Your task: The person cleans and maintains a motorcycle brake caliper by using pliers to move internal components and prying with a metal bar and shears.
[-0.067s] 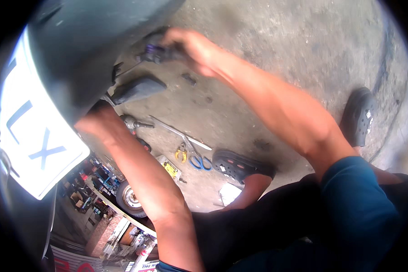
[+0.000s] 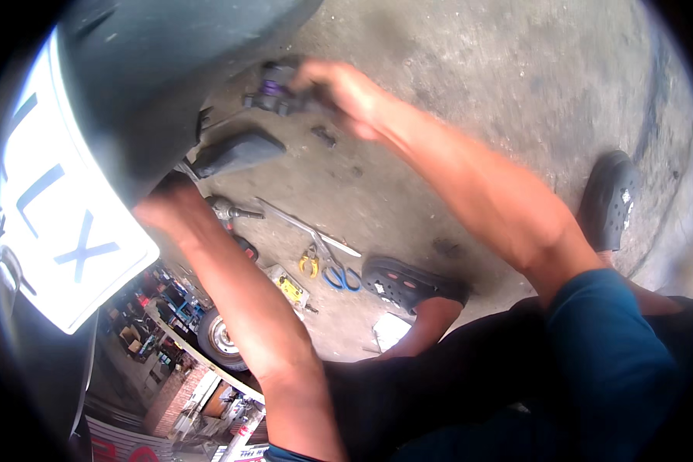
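One black-and-purple object in right hand, curled round it, apparently to bear weight just beside dark bodywork. Left hand at bodywork edge, partly hidden; cannot tell grip. Yellow-handled pliers, blue-handled tool on floor, presumably for ready reach.

Blue sleeves, black trousers, dark perforated clogs

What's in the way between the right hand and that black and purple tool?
Nothing that shows. The right hand seems to have the tool right in its grip, with no gap to cross, though it's too blurry to see exactly how.
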A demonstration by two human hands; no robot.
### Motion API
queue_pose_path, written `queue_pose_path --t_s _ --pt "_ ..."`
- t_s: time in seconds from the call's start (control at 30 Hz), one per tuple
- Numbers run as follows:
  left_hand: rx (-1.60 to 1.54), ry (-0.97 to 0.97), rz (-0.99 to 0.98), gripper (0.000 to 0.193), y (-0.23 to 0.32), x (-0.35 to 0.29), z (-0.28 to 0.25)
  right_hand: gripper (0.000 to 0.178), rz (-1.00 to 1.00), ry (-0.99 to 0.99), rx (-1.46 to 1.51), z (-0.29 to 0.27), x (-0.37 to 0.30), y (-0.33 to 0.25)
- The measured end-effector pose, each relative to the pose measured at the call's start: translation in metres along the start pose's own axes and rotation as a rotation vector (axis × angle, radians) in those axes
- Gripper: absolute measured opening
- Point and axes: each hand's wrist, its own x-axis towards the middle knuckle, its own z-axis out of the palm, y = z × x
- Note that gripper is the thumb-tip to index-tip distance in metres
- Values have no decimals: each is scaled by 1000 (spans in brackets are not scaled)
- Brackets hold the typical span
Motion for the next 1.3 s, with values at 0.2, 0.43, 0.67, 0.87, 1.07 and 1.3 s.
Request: queue_pose_path --t_s 0.2,0.43,0.67,0.87,1.07,1.3 --pt "505 -76 -407 40 16 -52 -49 70 32 -53 -201 4 -77 18" --pt "403 -527 -937 76 85 -136 -75 74 24 -131 -234 51 -105 48" --pt "478 -498 -910 76 88 -135 -99 71 -37 -158 -369 73 -114 96" --pt "201 -340 -929 77 66 -148 -107 63 137 -131 -265 83 -119 98" --pt "235 -479 -799 75 50 -146 -134 55 229 -128 -559 87 -110 72" --pt "252 -540 -734 78 45 -147 -137 54 144 -19 -617 90 -109 90"
